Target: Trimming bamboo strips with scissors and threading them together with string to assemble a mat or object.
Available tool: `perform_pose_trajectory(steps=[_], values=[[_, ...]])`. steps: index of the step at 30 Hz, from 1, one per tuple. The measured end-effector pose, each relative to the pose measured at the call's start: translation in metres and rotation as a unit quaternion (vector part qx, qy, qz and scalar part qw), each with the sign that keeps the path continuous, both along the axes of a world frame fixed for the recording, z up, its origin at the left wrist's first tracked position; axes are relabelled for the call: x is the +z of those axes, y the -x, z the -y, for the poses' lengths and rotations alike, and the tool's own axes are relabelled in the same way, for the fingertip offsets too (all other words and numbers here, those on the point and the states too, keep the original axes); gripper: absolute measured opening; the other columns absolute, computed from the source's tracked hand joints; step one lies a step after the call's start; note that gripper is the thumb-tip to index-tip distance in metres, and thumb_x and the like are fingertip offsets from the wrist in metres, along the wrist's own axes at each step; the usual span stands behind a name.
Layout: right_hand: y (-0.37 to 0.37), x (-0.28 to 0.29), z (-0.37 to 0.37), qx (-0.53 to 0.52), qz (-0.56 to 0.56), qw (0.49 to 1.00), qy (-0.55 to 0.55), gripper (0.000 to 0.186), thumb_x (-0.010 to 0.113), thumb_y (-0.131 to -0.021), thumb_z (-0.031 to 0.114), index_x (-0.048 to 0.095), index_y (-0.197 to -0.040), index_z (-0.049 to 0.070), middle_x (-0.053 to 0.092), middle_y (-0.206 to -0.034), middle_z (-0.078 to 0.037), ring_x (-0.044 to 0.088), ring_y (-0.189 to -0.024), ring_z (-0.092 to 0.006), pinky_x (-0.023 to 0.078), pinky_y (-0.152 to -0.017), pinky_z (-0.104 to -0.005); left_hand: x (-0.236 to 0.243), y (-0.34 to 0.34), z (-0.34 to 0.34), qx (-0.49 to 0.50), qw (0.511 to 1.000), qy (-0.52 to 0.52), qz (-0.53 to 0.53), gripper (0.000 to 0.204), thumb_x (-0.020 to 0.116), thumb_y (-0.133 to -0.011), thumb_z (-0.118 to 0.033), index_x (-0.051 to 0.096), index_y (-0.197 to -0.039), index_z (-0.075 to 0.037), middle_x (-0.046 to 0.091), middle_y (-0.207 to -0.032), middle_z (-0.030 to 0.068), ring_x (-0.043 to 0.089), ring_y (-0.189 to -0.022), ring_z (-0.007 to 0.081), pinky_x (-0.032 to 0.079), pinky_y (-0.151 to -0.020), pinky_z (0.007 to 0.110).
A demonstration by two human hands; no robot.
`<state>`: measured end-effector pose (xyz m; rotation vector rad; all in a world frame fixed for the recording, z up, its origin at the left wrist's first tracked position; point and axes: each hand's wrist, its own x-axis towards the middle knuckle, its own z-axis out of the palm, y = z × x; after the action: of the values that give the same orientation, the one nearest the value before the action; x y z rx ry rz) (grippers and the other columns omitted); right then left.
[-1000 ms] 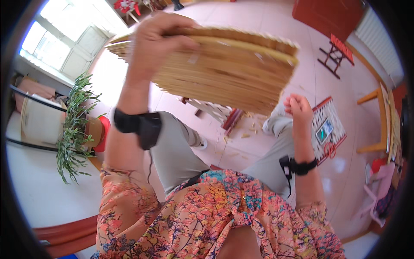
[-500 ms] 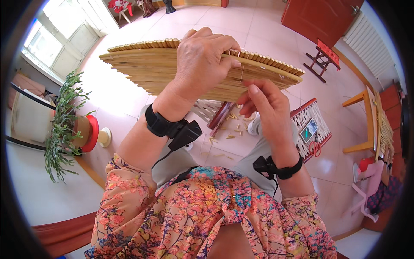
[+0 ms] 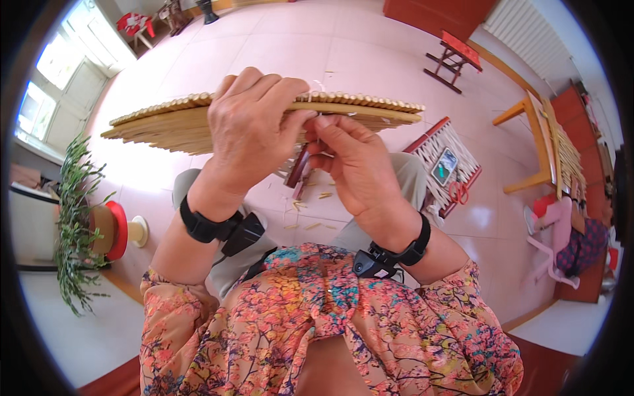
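A panel of straw-coloured plant stalks (image 3: pixel 175 129), laid side by side in layers, is held up before me, its cut ends along the far edge. My left hand (image 3: pixel 251 115) is closed over that edge, fingers on top and thumb underneath. Just right of it, my right hand (image 3: pixel 353 148) pinches a thin thread close under the panel's edge, next to the left thumb. Whether a needle is between the fingertips is hidden. A white thread loop (image 3: pixel 317 86) stands up from the far edge.
Below the panel, cut stalk pieces (image 3: pixel 312 226) lie on the tiles. At right stand a woven-seat stool (image 3: pixel 432 148) bearing a phone (image 3: pixel 444 165) and red scissors (image 3: pixel 457 193), a red-topped folding stool (image 3: pixel 456 53) and a wooden table (image 3: pixel 538 148). A potted plant (image 3: pixel 82 224) stands left.
My right hand has moved up to the panel's edge beside the left thumb; before, it was lower with a thin straight line between it and the panel. The view has shifted, and the left hand keeps its hold.
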<state>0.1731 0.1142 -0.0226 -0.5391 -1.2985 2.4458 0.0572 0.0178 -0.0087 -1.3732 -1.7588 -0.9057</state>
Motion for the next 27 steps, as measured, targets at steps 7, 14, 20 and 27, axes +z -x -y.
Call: perform_pose_trajectory(steps=[7, 14, 20, 27], values=[[-0.015, 0.0, 0.001, 0.023, 0.025, 0.999, 0.014, 0.015, 0.06, -0.086, 0.021, 0.059, -0.087, 0.006, 0.055, -0.072, 0.001, 0.05, -0.064, -0.008, 0.042, -0.061, -0.0223, 0.001, -0.013, 0.01, -0.026, 1.0, 0.012, 0.011, 0.016, 0.068, -0.062, -0.014, 0.06, -0.075, -0.01, 0.057, -0.066, 0.0008, 0.052, -0.065, 0.0193, 0.042, -0.058, 0.032], [-0.052, -0.014, -0.004, 0.089, 0.078, 0.993, 0.002, 0.008, 0.06, -0.085, 0.014, 0.059, -0.085, 0.007, 0.056, -0.071, 0.0, 0.049, -0.06, -0.0078, 0.04, -0.055, -0.0217, -0.011, -0.045, 0.027, -0.05, 0.994, 0.087, 0.042, 0.021, 0.072, -0.062, -0.01, 0.06, -0.079, -0.006, 0.06, -0.072, 0.0054, 0.055, -0.063, 0.0217, 0.045, -0.054, 0.031], [-0.061, -0.043, 0.001, 0.106, 0.036, 0.992, 0.052, 0.007, 0.064, -0.082, 0.013, 0.059, -0.082, 0.008, 0.056, -0.069, 0.0, 0.049, -0.058, -0.0079, 0.04, -0.053, -0.0203, -0.029, -0.05, 0.035, -0.057, 0.994, 0.084, 0.046, 0.023, 0.073, -0.061, -0.013, 0.057, -0.076, -0.006, 0.058, -0.071, 0.0054, 0.054, -0.063, 0.0215, 0.044, -0.053, 0.03], [-0.061, -0.055, 0.003, 0.12, 0.04, 0.991, 0.046, 0.008, 0.064, -0.082, 0.013, 0.059, -0.079, 0.008, 0.055, -0.067, 0.0, 0.05, -0.057, -0.0079, 0.04, -0.053, -0.0207, -0.041, -0.05, 0.037, -0.071, 0.994, 0.084, 0.022, 0.021, 0.073, -0.058, -0.01, 0.059, -0.074, -0.006, 0.056, -0.069, 0.005, 0.053, -0.062, 0.0211, 0.043, -0.05, 0.029]])
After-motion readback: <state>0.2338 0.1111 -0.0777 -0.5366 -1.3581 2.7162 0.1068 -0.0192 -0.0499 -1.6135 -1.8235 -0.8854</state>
